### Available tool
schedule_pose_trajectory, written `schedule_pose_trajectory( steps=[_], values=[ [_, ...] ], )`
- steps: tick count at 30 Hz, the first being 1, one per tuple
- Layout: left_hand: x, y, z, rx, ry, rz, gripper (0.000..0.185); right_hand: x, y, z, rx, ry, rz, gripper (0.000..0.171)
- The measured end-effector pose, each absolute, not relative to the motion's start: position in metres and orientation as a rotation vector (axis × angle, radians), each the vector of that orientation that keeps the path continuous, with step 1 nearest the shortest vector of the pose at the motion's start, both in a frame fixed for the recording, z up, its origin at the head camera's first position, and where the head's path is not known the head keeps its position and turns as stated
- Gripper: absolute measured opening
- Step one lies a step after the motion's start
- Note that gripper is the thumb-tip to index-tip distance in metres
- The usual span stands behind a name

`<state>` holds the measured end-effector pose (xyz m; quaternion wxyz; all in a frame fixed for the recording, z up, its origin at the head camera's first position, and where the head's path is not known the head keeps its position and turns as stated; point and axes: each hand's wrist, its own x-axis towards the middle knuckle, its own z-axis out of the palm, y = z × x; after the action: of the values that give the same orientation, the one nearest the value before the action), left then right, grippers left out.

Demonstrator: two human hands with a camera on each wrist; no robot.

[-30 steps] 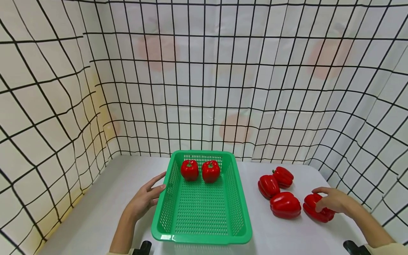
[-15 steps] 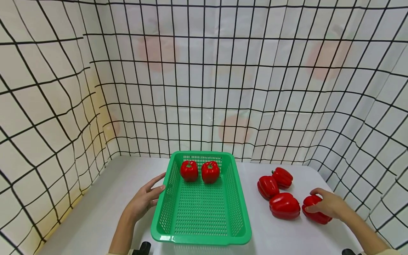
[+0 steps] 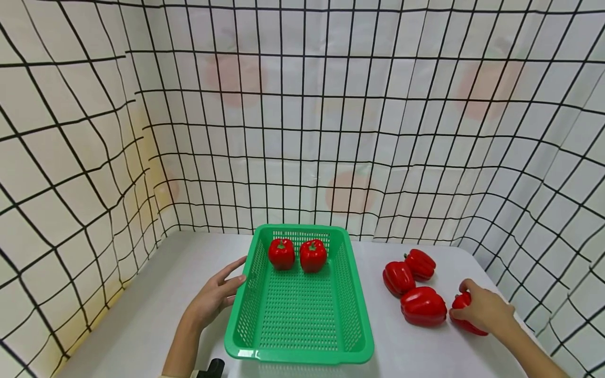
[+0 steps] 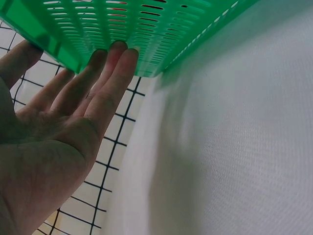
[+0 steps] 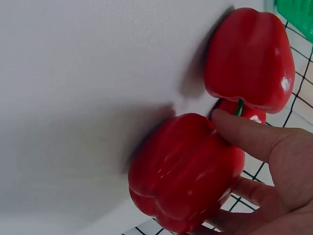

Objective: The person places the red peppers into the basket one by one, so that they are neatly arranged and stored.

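Observation:
A green perforated basket (image 3: 298, 310) stands on the white table, two red bell peppers upright at its far end: one on the left (image 3: 281, 254), one on the right (image 3: 313, 256). My left hand (image 3: 215, 294) touches the basket's left side; in the left wrist view its long fingers lie fairly straight against the slotted wall (image 4: 146, 29). At the far right, my right hand (image 3: 487, 310) grips a red bell pepper (image 5: 188, 169) lying on its side, thumb on one side and fingers round the other. The hand covers part of that pepper in the head view.
Three more red bell peppers lie between basket and right hand: a near one (image 3: 424, 306), a middle one (image 3: 398, 278) and a far one (image 3: 419, 264). A black grid net (image 3: 302, 131) over white sheeting encloses the table's back and sides.
My right hand has shifted slightly left and turned over the pepper, its fingers and thumb settling round it. The left hand, basket and other peppers have stayed put.

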<state>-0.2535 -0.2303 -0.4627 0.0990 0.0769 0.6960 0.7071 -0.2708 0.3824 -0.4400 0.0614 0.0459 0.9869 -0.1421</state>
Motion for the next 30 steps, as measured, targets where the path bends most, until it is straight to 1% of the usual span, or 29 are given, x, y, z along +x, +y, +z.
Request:
schedule_pose_trajectory(
  steps=[3,10,15,22,30],
  values=[
    [-0.253,-0.230,-0.463,0.226,2.061,2.093,0.064,-0.270,0.380,-0.439,0.149,2.998,-0.411,0.070],
    [-0.253,-0.229,-0.462,0.212,2.055,2.102,0.064,-0.267,0.371,-0.434,0.166,2.995,-0.337,0.071],
    [-0.253,-0.230,-0.463,0.221,2.045,2.105,0.064,-0.266,0.371,-0.432,0.142,3.003,-0.319,0.066],
    [-0.253,-0.230,-0.462,0.231,2.044,2.101,0.064,-0.265,0.373,-0.426,0.114,3.030,-0.335,0.070],
    [-0.253,-0.229,-0.463,0.211,2.061,2.102,0.064,-0.262,0.371,-0.409,0.089,3.149,-0.434,0.076]
  ],
)
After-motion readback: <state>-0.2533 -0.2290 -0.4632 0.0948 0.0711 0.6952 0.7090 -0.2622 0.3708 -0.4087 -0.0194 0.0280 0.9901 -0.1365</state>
